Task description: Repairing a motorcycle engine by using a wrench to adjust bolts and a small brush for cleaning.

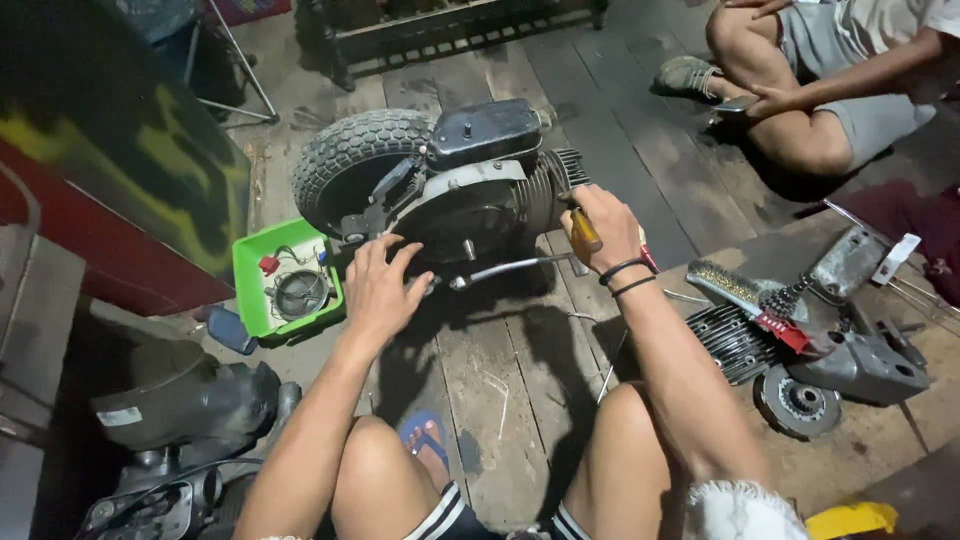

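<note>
Two hands [385, 285] [600, 225] work engine [470, 195]; green tray [250, 285], brush [735, 288] nearby.

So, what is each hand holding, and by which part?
The right hand grips a screwdriver by its yellow handle. The left hand holds nothing; it rests against the engine.

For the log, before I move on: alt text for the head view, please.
A person squats on a plank floor over a small engine with its tyre; the right hand grips an orange-handled tool at its finned cylinder and the left hand rests on the casing. A green tray lies left, loose parts right.
</note>
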